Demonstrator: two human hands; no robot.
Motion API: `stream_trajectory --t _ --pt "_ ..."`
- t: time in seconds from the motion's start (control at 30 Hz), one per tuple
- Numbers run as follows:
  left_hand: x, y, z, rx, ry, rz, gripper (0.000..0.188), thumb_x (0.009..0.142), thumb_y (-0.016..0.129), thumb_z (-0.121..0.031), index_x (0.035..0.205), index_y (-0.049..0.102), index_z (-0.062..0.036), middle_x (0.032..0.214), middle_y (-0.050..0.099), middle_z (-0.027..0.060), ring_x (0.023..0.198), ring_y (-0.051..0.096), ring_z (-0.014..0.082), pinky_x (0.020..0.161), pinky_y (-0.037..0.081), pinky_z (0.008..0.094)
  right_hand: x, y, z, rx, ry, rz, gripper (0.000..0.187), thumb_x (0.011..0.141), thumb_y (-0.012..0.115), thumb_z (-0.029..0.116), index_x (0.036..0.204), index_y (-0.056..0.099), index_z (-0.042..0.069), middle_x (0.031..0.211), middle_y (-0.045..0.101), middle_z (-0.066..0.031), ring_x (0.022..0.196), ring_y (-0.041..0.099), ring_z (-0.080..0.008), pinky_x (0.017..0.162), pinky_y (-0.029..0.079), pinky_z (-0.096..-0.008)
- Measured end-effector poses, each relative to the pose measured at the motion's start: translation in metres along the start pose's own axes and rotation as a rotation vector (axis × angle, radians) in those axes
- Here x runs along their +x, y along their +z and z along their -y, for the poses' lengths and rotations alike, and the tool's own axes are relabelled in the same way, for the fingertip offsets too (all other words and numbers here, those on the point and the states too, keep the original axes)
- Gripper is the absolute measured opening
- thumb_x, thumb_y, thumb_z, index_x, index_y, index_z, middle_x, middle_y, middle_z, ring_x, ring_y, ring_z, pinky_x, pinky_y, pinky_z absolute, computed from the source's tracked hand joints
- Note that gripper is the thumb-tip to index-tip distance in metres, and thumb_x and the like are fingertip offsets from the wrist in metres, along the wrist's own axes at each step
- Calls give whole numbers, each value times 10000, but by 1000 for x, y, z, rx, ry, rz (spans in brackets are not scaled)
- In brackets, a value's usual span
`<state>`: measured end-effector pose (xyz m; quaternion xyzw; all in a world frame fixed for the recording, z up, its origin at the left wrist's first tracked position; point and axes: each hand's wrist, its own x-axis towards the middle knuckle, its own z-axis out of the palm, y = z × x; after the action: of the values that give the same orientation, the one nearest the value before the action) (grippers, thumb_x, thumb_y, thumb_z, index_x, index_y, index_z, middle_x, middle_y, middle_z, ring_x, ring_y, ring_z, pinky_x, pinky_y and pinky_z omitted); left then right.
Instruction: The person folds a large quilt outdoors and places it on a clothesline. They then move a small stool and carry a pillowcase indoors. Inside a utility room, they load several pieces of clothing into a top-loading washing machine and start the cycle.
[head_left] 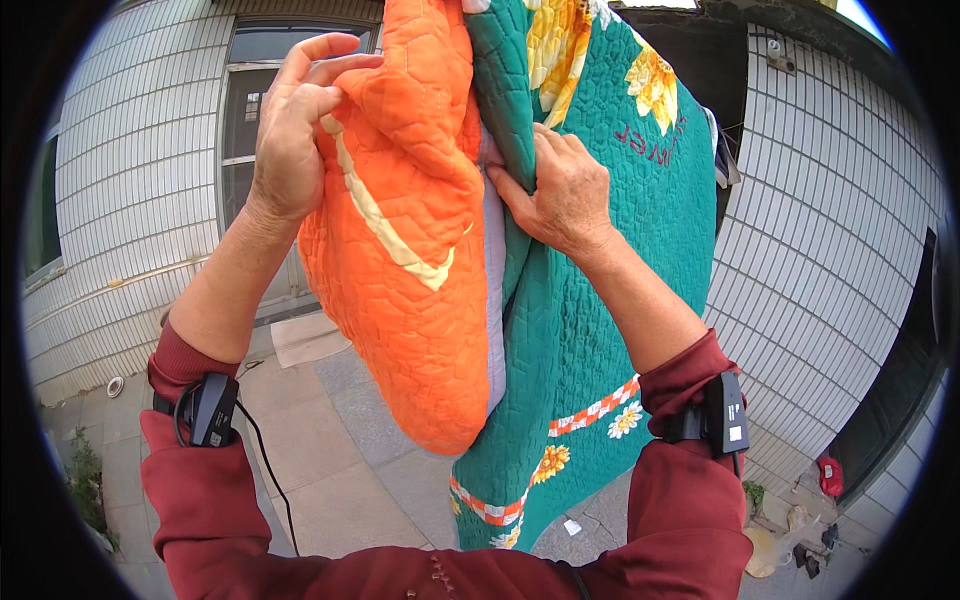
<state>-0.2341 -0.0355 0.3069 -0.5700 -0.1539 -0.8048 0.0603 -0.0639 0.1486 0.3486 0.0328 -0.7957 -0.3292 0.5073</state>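
A quilted orange cloth [400,300] with a pale yellow curved stripe hangs in front of me, bulging toward its rounded lower end. Beside it on the right hangs a green quilted cover [640,240] with yellow flowers and orange-and-white checked bands. A strip of grey-lilac cloth [494,290] shows between them; whether all are one piece I cannot tell. My left hand [285,135] pinches the upper left edge of the orange cloth, its upper fingers loosely bent. My right hand [565,190] is closed on a fold of the green cover, thumb toward the grey-lilac strip.
White-tiled walls [140,190] stand on both sides, with a door [240,120] behind at the left. Below is a paved floor [330,430] with a pale mat [305,340]. A red object [830,477] and scattered litter lie at the lower right. A black cable [275,475] hangs from my left forearm device.
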Motion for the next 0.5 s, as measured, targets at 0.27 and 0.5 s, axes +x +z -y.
stream_trajectory --t 0.27,0.5 --pt "12 -45 -30 1308 689 20 289 717 755 -210 965 656 -101 772 610 52 714 633 249 622 515 319 23 -81 19 -154 -117 -232 366 880 603 392 779 614 40 759 591 -55 625 582 -215 524 470 -340" --pt "105 -187 -75 1331 262 -418 246 916 515 -333 1038 665 -182 891 685 119 869 656 299 705 512 338 179 -158 -35 808 796 -302 356 945 529 380 879 629 45 781 640 -77 622 608 -148 579 520 -280"
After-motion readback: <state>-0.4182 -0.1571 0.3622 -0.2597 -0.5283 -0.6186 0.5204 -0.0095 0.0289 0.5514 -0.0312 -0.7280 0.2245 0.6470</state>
